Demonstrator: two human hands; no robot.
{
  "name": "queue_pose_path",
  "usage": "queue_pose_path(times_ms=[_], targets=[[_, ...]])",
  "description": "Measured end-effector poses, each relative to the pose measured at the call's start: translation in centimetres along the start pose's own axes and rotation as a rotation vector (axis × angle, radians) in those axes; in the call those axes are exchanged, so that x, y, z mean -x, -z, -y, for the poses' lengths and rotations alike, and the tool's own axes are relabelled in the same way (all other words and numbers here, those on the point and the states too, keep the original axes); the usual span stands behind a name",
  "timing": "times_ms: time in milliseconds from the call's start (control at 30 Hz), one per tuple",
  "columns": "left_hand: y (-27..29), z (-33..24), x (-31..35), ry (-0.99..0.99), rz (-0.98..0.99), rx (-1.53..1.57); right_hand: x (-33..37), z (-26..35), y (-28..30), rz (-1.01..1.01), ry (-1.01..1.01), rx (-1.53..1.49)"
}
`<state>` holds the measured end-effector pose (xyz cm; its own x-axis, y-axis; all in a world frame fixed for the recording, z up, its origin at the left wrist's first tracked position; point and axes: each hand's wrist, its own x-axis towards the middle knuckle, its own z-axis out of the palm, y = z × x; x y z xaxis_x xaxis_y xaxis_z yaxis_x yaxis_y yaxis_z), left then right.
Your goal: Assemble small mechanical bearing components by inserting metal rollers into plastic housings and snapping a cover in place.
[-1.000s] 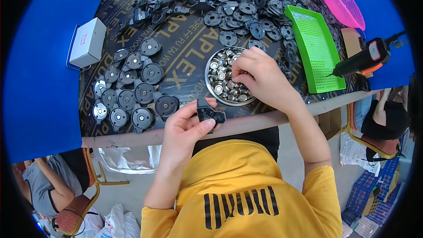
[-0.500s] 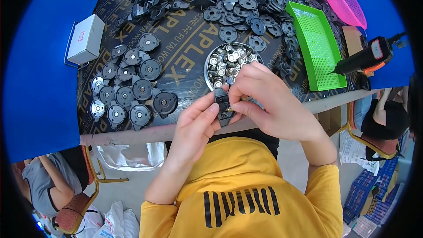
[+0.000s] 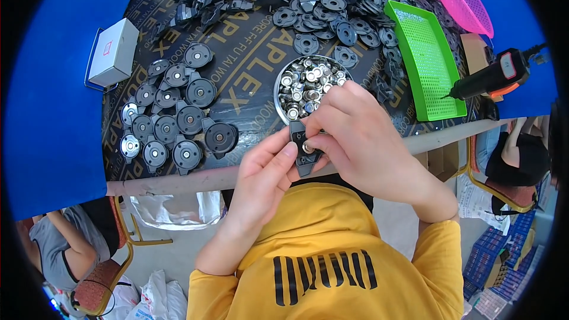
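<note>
My left hand [image 3: 264, 172] holds a black plastic part [image 3: 304, 167] near the table's front edge, with the thumb along its side. Over the same part, the fingers of my right hand [image 3: 358, 133] pinch a small shiny metal fitting [image 3: 307, 148] at its middle. The fingers cover much of both pieces, so I cannot tell whether the fitting is seated. Just beyond my hands, a round metal bowl [image 3: 277, 99] holds many silver fittings [image 3: 305, 83]. To the left lie several black round parts [image 3: 190, 120] with metal centres.
Loose black parts [image 3: 332, 3] are heaped across the back. At the right are a green perforated tray [image 3: 428, 65], a pink basket [image 3: 465, 0] and a black electric screwdriver [image 3: 489, 80]. A white box [image 3: 115, 52] stands at the left. People sit on both sides.
The metal fitting now shows more clearly against the black part between my right fingertips. The black part has tilted slightly, and both hands have shifted a little.
</note>
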<state>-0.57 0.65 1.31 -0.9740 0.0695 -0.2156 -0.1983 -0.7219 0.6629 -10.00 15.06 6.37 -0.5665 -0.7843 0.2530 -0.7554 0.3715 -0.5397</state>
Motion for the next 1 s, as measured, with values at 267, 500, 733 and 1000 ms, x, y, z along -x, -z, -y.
queue_pose_path(times_ms=[267, 500, 733, 1000], targets=[[0.3, -0.4, 0.0, 0.051, -0.012, 0.063, -1.1, -4.1, 0.3, -0.304, -0.056, -0.056], [0.4, -0.4, 0.1, 0.069, -0.029, 0.046, -4.4, -13.0, 0.7, -0.282, -0.200, 0.471], [0.8, -0.4, 0.5, 0.053, -0.012, 0.044, -3.1, -10.8, 1.4, -0.312, -0.190, 0.283], [0.6, -0.4, 0.5, 0.023, -0.032, -0.010, 2.5, -2.2, 0.9, -0.201, -0.241, -0.656]])
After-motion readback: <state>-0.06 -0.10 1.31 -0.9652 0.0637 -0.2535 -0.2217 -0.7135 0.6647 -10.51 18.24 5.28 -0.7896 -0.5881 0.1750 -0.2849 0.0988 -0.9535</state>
